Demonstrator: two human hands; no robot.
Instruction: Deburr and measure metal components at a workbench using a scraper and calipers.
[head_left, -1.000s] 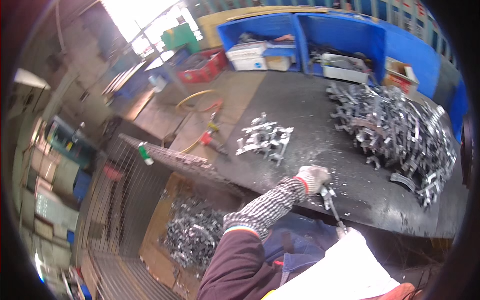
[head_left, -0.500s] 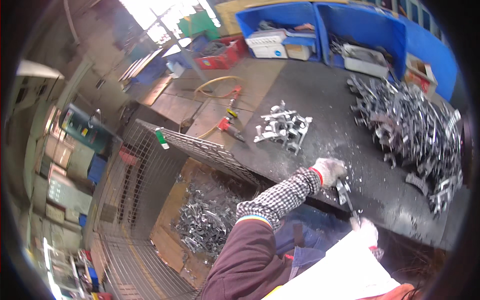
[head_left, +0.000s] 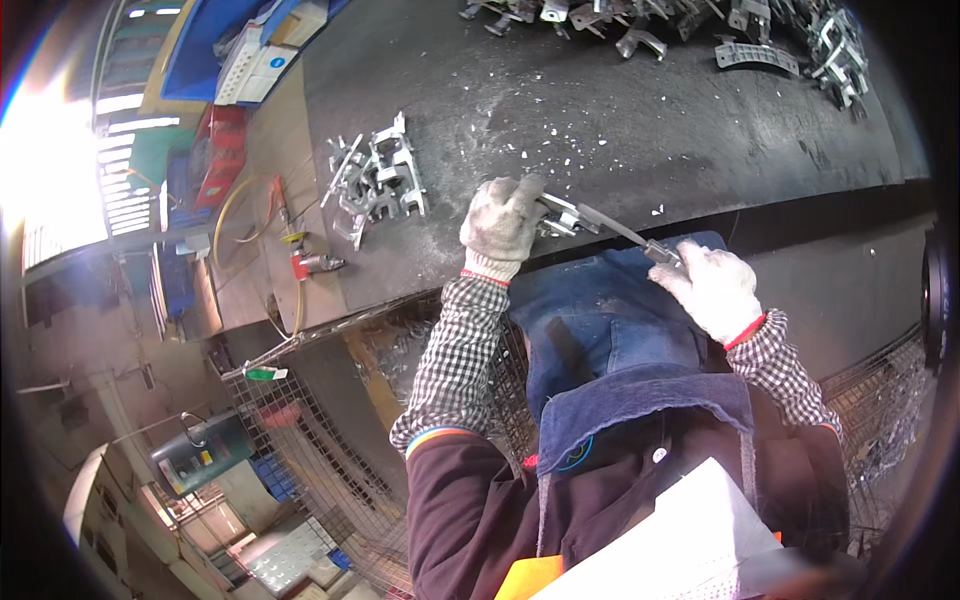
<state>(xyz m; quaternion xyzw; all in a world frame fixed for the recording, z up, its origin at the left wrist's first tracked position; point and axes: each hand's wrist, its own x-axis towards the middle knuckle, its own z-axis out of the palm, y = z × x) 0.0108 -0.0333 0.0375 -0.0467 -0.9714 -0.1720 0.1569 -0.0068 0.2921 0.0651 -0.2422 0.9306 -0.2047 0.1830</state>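
Note:
My left hand, in a white knit glove, is closed on a small silver metal bracket at the near edge of the black-topped bench. My right hand, gloved the same way, grips the handle end of a slim grey file. The file's blade points left and lies at or against the bracket; whether they touch is not certain. To the left of my left hand sits a small pile of similar silver brackets.
A larger heap of metal brackets fills the far side. White chips dot the black bench top. At left lie a red air tool with a yellow hose and a red crate. A wire mesh cage stands below the bench.
My view has swung, so the bench and small pile appear further left and both hands show more fully. The file and the bracket stay in my hands.

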